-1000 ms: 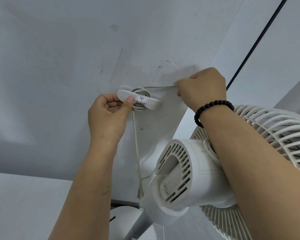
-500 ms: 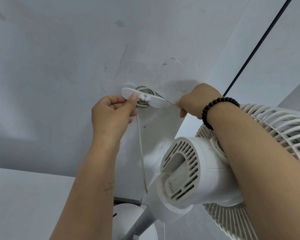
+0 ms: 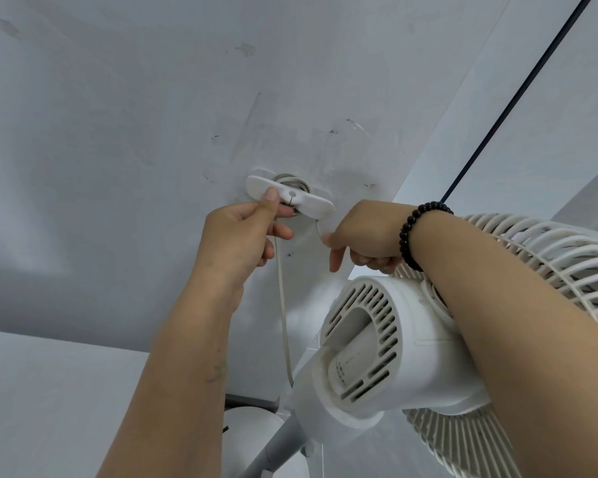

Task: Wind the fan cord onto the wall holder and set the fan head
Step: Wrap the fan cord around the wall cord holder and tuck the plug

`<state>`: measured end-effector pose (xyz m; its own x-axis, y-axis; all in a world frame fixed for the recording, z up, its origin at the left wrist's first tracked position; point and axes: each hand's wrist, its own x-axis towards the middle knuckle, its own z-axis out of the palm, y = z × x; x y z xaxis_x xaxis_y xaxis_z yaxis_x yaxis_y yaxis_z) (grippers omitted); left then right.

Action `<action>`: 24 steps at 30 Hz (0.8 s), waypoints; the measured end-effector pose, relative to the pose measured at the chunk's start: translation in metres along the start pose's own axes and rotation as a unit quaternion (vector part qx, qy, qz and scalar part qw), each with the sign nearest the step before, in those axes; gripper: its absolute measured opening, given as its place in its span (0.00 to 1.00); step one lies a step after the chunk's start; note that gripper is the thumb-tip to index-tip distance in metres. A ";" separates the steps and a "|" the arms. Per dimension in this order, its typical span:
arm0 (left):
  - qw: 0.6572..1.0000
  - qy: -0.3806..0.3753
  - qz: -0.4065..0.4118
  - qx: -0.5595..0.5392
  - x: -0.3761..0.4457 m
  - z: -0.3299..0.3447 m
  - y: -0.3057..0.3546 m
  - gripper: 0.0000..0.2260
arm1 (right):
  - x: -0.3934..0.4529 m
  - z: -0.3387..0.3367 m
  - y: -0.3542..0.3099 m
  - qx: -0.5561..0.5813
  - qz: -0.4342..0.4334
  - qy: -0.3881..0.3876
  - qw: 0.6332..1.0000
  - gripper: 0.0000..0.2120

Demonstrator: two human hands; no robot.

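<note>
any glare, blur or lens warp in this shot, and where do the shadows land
Head view: soft, even light with no glare; faint shadows sit on the wall beside the wall holder and below the left hand. Wide-angle warp bows the fan grille at the right edge. Focus is fairly sharp; the cord and right hand read clearly.

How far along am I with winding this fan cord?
Done: several loops already sit behind the wall holder. In hand: your left hand steadies the holder while your right hand pinches the cord below it. Left: the slack hanging toward the fan head, then setting the head.
</note>
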<state>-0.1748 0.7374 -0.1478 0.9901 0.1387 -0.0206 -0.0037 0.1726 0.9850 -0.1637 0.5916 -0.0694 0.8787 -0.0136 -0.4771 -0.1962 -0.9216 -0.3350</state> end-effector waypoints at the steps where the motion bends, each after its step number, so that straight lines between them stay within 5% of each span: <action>1: 1.000 -0.001 0.003 0.007 0.000 -0.001 0.000 0.14 | 0.000 0.001 -0.001 -0.009 -0.017 -0.009 1.000 0.16; 9: 0.994 -0.066 -0.047 0.071 0.002 -0.003 -0.001 0.20 | -0.001 0.006 -0.002 -0.008 -0.132 -0.048 0.990 0.14; 16: 0.981 -0.157 -0.107 -0.026 0.003 -0.008 -0.002 0.09 | -0.003 0.006 -0.001 -0.030 -0.168 -0.057 0.984 0.11; 24: 0.954 -0.218 -0.178 -0.100 0.009 -0.006 -0.007 0.17 | -0.002 0.007 -0.003 0.037 -0.193 -0.068 0.978 0.05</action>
<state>-0.1673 0.7437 -0.1562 0.8977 -0.3751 -0.2311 0.3601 0.3225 0.8754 -0.1683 0.5965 -0.0730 0.8283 0.3867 -0.4054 0.1039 -0.8171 -0.5670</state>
